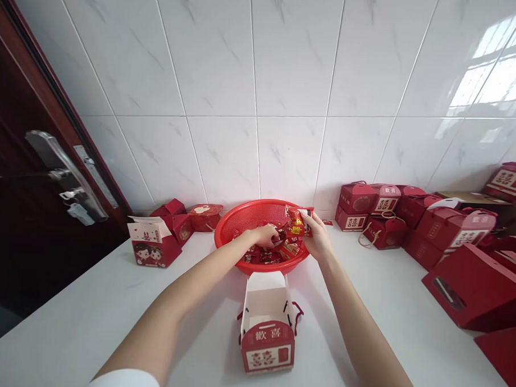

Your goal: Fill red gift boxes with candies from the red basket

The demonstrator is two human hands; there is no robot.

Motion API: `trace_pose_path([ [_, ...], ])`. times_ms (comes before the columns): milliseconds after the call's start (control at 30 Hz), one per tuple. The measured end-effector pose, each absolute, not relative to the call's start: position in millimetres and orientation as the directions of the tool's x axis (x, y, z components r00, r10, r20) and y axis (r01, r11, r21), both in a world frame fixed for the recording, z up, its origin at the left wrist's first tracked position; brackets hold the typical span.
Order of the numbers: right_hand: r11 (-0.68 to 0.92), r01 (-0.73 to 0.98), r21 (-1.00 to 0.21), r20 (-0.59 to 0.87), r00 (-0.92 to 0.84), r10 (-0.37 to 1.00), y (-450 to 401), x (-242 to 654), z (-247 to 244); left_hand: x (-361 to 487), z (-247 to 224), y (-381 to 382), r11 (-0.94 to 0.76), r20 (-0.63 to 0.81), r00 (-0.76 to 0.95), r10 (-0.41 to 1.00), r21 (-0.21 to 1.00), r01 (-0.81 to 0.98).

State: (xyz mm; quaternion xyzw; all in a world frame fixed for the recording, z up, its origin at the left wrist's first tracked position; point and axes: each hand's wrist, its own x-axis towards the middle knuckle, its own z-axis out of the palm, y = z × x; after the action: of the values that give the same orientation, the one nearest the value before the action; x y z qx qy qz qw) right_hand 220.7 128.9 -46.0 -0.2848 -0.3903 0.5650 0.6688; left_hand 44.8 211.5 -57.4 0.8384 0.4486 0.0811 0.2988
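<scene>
A red plastic basket (235, 218) stands against the wall with several wrapped candies (267, 255) in it. My left hand (264, 237) reaches into the basket, its fingers closed round a dark red wrapped candy (280, 235). At the basket's right side, my right hand (317, 235) grips a red candy packet (298, 222) with yellow print, held up over the rim. In front of the basket sits an open red gift box (266, 353), its white inside facing up and dark red cord at its sides. Only part of its inside shows.
Red gift boxes (153, 246) stand at the left, beside a patterned red box (204, 217). Several more boxes (444, 230) are stacked along the right, with a larger red box (476, 288) nearer. A dark door with a metal handle (66, 174) is at far left.
</scene>
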Motion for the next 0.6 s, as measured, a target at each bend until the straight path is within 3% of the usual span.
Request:
trace_pose_path([
  [133,0.19,-0.515,-0.836,0.205,0.027,0.978,131,225,-48,28,-38,203,-0.431,0.102,0.505,0.857,0.677,0.596],
  [333,0.097,-0.564,-0.82,0.181,-0.095,0.979,123,233,-35,14,-23,164,-0.496,0.445,0.219,0.868,0.796,0.347],
  [600,0.015,-0.467,-0.884,0.19,-0.33,0.925,90,228,-7,22,-21,98,-0.658,0.658,0.06,0.751,0.737,0.153],
])
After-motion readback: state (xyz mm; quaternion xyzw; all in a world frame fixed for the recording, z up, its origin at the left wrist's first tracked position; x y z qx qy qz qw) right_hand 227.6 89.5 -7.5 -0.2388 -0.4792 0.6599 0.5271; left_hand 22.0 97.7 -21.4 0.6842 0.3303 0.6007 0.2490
